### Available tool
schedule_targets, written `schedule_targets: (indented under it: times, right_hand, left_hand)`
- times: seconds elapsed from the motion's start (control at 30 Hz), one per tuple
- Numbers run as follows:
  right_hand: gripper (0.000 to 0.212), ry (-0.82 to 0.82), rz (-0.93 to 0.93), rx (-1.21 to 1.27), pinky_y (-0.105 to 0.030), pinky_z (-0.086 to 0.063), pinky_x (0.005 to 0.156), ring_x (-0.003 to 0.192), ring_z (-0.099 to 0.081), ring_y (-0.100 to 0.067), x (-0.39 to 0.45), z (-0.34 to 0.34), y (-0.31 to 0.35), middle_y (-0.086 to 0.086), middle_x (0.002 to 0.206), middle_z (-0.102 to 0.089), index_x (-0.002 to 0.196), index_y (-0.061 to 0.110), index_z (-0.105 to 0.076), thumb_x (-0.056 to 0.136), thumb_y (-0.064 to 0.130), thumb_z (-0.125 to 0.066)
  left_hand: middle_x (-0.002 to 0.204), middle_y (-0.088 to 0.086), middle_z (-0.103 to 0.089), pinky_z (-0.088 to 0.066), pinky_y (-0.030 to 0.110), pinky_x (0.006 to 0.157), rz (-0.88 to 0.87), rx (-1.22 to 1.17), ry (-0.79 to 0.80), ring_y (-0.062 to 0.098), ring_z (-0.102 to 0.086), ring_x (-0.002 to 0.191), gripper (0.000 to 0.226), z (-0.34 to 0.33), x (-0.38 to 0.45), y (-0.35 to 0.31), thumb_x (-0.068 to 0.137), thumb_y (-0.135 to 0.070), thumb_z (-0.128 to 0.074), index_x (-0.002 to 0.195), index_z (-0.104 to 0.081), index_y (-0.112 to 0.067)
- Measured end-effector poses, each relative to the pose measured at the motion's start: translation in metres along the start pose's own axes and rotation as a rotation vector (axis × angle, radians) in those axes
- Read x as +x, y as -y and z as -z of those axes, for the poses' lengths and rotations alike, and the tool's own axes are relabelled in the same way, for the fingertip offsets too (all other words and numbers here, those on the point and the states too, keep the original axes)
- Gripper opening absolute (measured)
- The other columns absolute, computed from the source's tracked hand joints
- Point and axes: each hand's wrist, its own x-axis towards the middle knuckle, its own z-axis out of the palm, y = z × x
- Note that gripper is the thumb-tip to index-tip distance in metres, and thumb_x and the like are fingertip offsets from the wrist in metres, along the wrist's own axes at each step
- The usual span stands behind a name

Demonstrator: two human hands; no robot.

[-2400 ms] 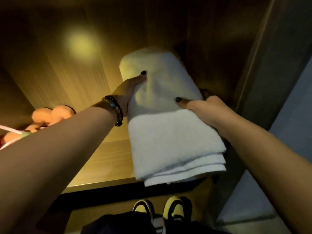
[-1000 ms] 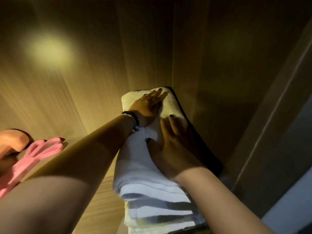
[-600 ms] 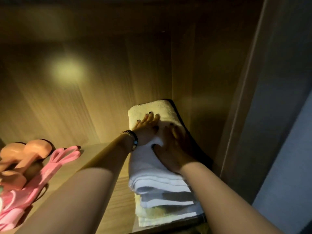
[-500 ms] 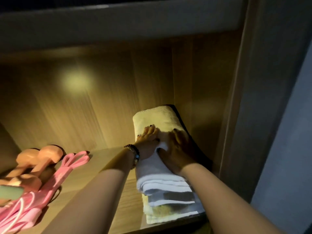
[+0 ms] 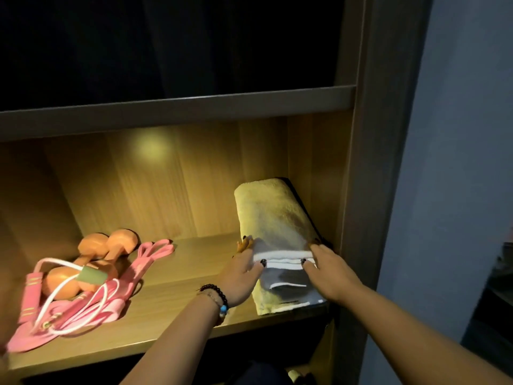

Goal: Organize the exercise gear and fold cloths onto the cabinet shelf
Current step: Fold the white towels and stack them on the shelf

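A stack of folded towels [image 5: 273, 215] lies at the right end of the lit wooden cabinet shelf [image 5: 172, 309], close to the side wall. My left hand [image 5: 243, 273] holds the top towel's front left corner, fingers along its side and thumb on the front edge. My right hand [image 5: 331, 270] holds the front right corner the same way. At the shelf's left end sit orange dumbbells [image 5: 111, 243], a pink jump rope [image 5: 32, 287] with a green handle [image 5: 90, 275], and pink resistance bands [image 5: 151, 252].
The board of the shelf above [image 5: 177, 109] overhangs the opening, and the space over it is dark. A cabinet side panel [image 5: 372, 162] bounds the towels on the right, with a grey wall [image 5: 458, 134] beyond. Bare shelf lies between gear and towels.
The top towel was laid onto the stack and pressed flat. Both hands have since slid back from its top to its front corners, and my view has pulled back and risen.
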Motion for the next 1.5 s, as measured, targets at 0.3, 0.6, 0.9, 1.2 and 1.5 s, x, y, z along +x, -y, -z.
schedule_targets:
  times: [0.3, 0.6, 0.9, 1.2, 1.5]
  right_hand:
    - [0.057, -0.048, 0.178, -0.138, -0.035, -0.035, 0.111, 0.141, -0.028, -0.013, -0.101, 0.048, 0.013, 0.003, 0.154, -0.031, 0.148, 0.024, -0.028, 0.096, 0.041, -0.044]
    - [0.063, -0.184, 0.100, -0.046, -0.018, -0.016, 0.112, 0.144, -0.018, -0.007, -0.199, 0.067, -0.021, 0.007, 0.158, -0.021, 0.151, 0.025, -0.021, 0.097, 0.034, -0.051]
    - [0.078, -0.109, -0.002, -0.184, -0.027, -0.010, 0.118, 0.147, -0.006, -0.008, -0.190, 0.070, -0.066, 0.007, 0.161, -0.004, 0.154, 0.025, -0.002, 0.095, 0.044, -0.050]
    - [0.075, -0.095, -0.071, -0.190, -0.025, -0.009, 0.116, 0.146, -0.010, -0.009, -0.153, 0.072, -0.117, 0.004, 0.160, -0.012, 0.153, 0.022, -0.005, 0.096, 0.040, -0.050]
    - [0.075, 0.003, -0.265, -0.173, -0.030, -0.008, 0.120, 0.147, -0.006, -0.014, -0.136, 0.076, -0.168, 0.001, 0.160, -0.012, 0.153, 0.021, -0.010, 0.094, 0.044, -0.051]
  left_hand:
    - [0.161, -0.003, 0.012, 0.000, 0.019, 0.113, -0.248, 0.247, 0.050, 0.007, 0.014, 0.146, 0.073, 0.015, -0.080, -0.039, 0.102, -0.041, -0.038, 0.154, 0.005, -0.015]
    - [0.162, -0.001, 0.004, -0.004, 0.018, 0.113, -0.393, 0.244, 0.003, 0.009, 0.003, 0.148, 0.070, -0.005, -0.133, -0.093, 0.101, -0.035, -0.040, 0.154, 0.001, -0.017]
    - [0.162, -0.008, 0.001, -0.007, 0.023, 0.119, -0.451, 0.192, 0.080, 0.004, -0.002, 0.147, 0.074, -0.062, -0.108, -0.112, 0.098, -0.031, -0.045, 0.154, 0.003, -0.027]
    - [0.162, 0.008, -0.005, -0.006, 0.025, 0.116, -0.543, 0.433, 0.025, 0.020, -0.004, 0.149, 0.078, -0.091, -0.038, -0.125, 0.094, -0.025, -0.045, 0.153, 0.005, -0.016]
    - [0.153, 0.019, -0.030, -0.021, 0.044, 0.114, -0.801, 0.698, 0.058, 0.031, -0.025, 0.143, 0.080, -0.148, 0.021, -0.159, 0.078, -0.023, -0.065, 0.146, -0.030, -0.001]
